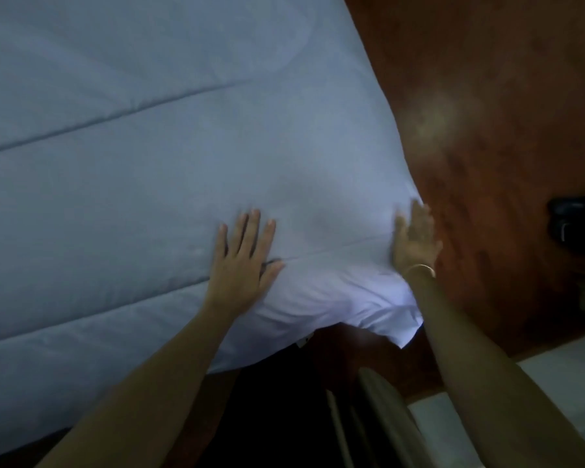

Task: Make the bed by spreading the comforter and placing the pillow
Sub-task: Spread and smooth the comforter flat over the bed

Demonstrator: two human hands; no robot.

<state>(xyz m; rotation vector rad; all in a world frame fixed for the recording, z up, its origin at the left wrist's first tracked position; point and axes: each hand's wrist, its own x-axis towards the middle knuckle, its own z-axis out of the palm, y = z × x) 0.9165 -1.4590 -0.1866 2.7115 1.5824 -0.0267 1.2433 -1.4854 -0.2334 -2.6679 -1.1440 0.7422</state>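
Head view: wooden headboard (pixel 487 146) borders comforter (pixel 132 163).

Two bare arms show, with no sleeves on them. The left hand (pixel 242 261) has nothing on it: no ring, no watch. The right hand (pixel 416 236) looks blurry. A thin gold bangle (pixel 421 268) goes round the right wrist. The nails are short and plain.

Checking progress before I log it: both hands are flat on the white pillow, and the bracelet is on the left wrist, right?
Not quite. The bracelet is on the right wrist, as the head view shows. The left hand and right hand do lie open on the white pillow.
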